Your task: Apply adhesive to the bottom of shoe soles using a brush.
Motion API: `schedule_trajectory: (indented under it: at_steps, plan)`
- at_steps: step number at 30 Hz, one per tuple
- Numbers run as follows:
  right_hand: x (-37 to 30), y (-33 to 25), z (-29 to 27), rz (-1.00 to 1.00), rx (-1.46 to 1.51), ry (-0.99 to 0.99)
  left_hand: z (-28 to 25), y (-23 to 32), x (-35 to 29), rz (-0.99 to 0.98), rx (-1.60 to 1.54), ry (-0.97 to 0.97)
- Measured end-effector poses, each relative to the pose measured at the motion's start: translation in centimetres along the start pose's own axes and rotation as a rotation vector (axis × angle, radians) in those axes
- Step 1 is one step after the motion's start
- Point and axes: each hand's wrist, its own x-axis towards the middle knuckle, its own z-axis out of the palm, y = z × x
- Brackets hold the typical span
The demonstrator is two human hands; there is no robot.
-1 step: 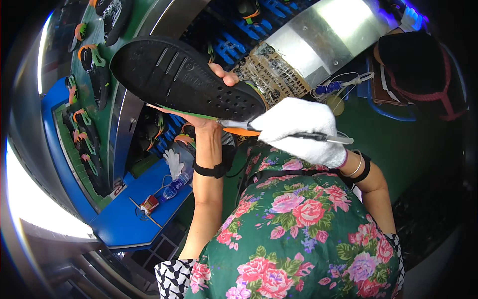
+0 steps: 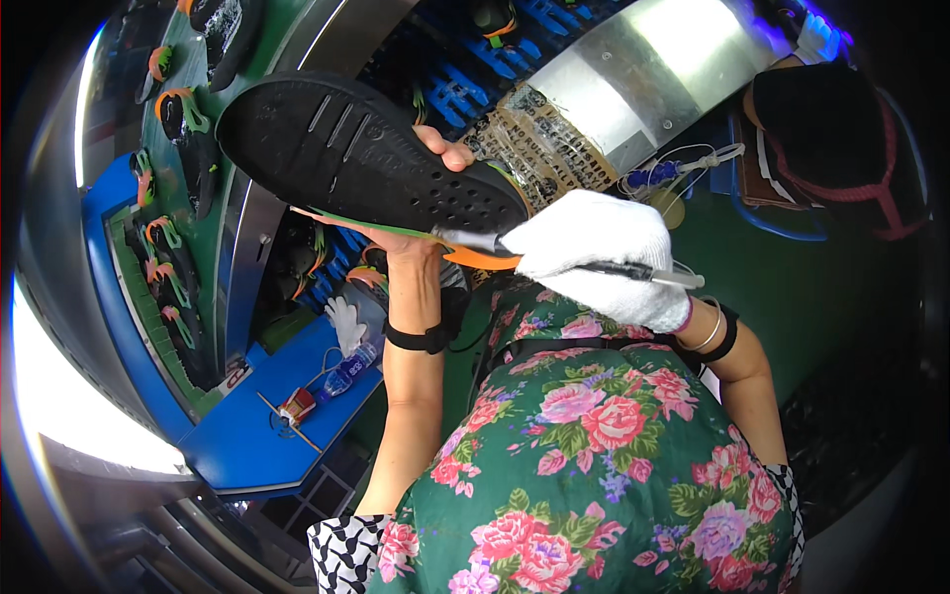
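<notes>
A black shoe sole (image 2: 371, 148), with slots and rows of small round holes, is held up at the upper left, its underside toward me. My bare left hand (image 2: 396, 241) is closed around its middle, two fingertips showing over the far edge. An orange strap-like piece (image 2: 483, 259) and a green edge show along its near side. In a white knit glove, my right hand (image 2: 599, 257) is closed on a slim brush (image 2: 473, 240) with a pale, flat tip. The tip touches the sole's near edge beside the holes. Part of the handle sticks out behind the glove.
More black soles with orange and green straps (image 2: 183, 124) lie on the green conveyor (image 2: 163, 168) at left. A blue table (image 2: 237, 445) bears a bottle (image 2: 346, 371) and a white glove (image 2: 346, 325). A taped metal cover (image 2: 614, 89) stands ahead; a black-seated stool (image 2: 826, 129) is far right.
My right hand has shifted very slightly, and the brush tip sits a little higher against the sole's edge. More of the orange piece shows below it. The left hand has barely moved.
</notes>
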Motion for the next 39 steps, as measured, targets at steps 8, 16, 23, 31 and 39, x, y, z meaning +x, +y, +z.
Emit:
schedule_trajectory:
  at_steps: [8,16,23,31,39]
  plan:
    - [0.1,-0.5,0.2,-0.025,-0.017,0.002,1.2,0.2,0.6,-0.002,0.093,-0.046]
    - [0.4,-0.4,0.3,-0.072,-0.045,0.018,0.9,0.0,1.0,-0.028,0.07,-0.052]
    - [0.3,-0.4,-0.2,-0.036,-0.078,0.01,1.1,0.0,1.7,-0.015,0.074,-0.095]
    - [0.2,-0.3,-0.5,0.089,-0.026,0.016,1.0,0.1,2.1,0.02,0.126,-0.081]
    - [0.4,-0.5,-0.8,0.079,-0.011,0.021,1.8,0.0,2.4,0.009,0.193,-0.031]
